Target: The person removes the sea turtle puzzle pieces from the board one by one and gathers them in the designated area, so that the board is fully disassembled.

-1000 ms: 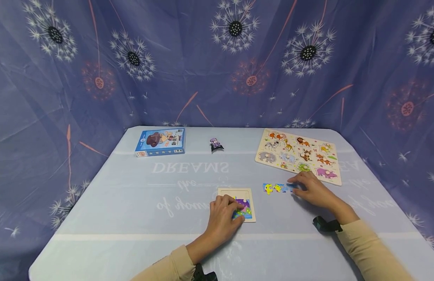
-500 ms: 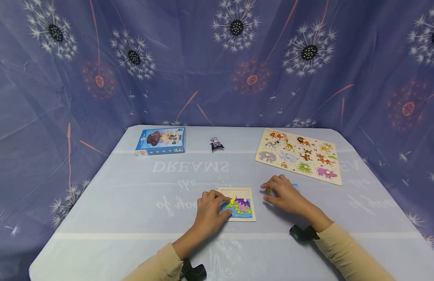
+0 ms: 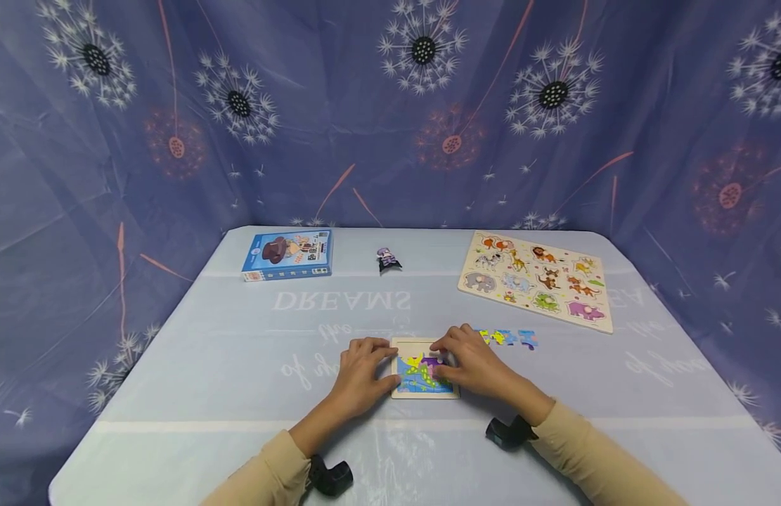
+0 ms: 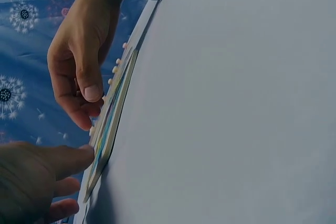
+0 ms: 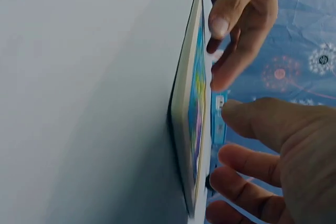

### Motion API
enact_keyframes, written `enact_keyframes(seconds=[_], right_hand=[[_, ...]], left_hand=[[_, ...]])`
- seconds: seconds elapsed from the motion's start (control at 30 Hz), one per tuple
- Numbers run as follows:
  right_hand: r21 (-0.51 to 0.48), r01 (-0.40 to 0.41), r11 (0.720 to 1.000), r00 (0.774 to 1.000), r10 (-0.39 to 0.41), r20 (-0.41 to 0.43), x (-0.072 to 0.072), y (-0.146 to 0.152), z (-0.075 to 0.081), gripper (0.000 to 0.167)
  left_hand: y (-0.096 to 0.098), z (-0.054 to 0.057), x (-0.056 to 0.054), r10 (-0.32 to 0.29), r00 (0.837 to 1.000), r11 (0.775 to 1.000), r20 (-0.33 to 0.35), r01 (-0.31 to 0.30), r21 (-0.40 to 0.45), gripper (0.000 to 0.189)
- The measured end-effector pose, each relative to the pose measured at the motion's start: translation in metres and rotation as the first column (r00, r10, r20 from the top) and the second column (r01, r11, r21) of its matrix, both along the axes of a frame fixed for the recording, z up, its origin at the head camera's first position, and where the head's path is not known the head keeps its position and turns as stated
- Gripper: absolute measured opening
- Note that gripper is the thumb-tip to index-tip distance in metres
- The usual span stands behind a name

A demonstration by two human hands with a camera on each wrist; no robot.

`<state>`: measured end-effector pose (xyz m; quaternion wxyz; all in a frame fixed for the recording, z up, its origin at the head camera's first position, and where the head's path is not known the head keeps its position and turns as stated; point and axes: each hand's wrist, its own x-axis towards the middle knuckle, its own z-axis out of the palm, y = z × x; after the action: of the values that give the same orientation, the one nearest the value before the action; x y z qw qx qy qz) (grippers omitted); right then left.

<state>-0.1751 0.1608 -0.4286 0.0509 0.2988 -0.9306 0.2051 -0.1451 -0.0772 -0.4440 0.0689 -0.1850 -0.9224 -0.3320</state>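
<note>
A small wooden jigsaw puzzle tray [image 3: 424,396] lies flat on the table, its lower part filled with colourful pieces and bare wood showing along the top. My left hand [image 3: 363,376] is at its left edge, thumb and fingers spread apart; in the left wrist view the thumb tip is against or very near the frame. Over the tray's right side is my right hand [image 3: 475,365], fingers loosely bent. No piece shows between its fingers in the right wrist view. Loose jigsaw pieces [image 3: 528,339] lie in a row beyond the right hand, partly hidden by it.
An animal peg puzzle board [image 3: 536,281] lies at the back right. A blue box [image 3: 287,256] rests at the back left, with a small purple and black figure [image 3: 387,260] between them. A patterned curtain [image 3: 339,126] hangs behind the table.
My right hand has moved left from the loose pieces to above the tray. My left hand has drawn back from the middle of the puzzle to its left edge.
</note>
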Motion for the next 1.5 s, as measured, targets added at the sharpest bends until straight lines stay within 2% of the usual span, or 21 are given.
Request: enact_keyframes(seconds=[0.3,0.6,1.03,1.37,1.5], right_hand=[[-0.001,0.003,1.0,1.0,-0.003,-0.001,0.003,-0.02,-0.001,0.03],[-0.016,0.045,0.999,0.999,-0.045,0.008,0.004,-0.029,-0.003,0.028],[-0.059,0.015,0.998,1.0,-0.017,-0.025,0.005,-0.035,-0.006,0.027],[-0.035,0.034,0.999,0.999,-0.033,0.023,0.003,-0.04,-0.006,0.028],[-0.042,0.035,0.999,0.999,-0.034,0.029,0.003,-0.04,-0.006,0.027]], left_hand=[[-0.006,-0.001,-0.004,-0.058,0.998,0.998,0.013,0.059,-0.022,0.052],[-0.005,-0.002,-0.004,-0.057,0.998,0.998,0.023,0.058,-0.023,0.058],[-0.003,-0.004,-0.003,-0.056,0.998,0.996,0.005,0.056,-0.067,0.06],[-0.002,-0.005,-0.001,-0.056,0.998,0.998,-0.006,0.056,-0.028,0.058],[-0.002,-0.006,-0.002,-0.048,0.999,0.998,-0.013,0.048,-0.037,0.057]])
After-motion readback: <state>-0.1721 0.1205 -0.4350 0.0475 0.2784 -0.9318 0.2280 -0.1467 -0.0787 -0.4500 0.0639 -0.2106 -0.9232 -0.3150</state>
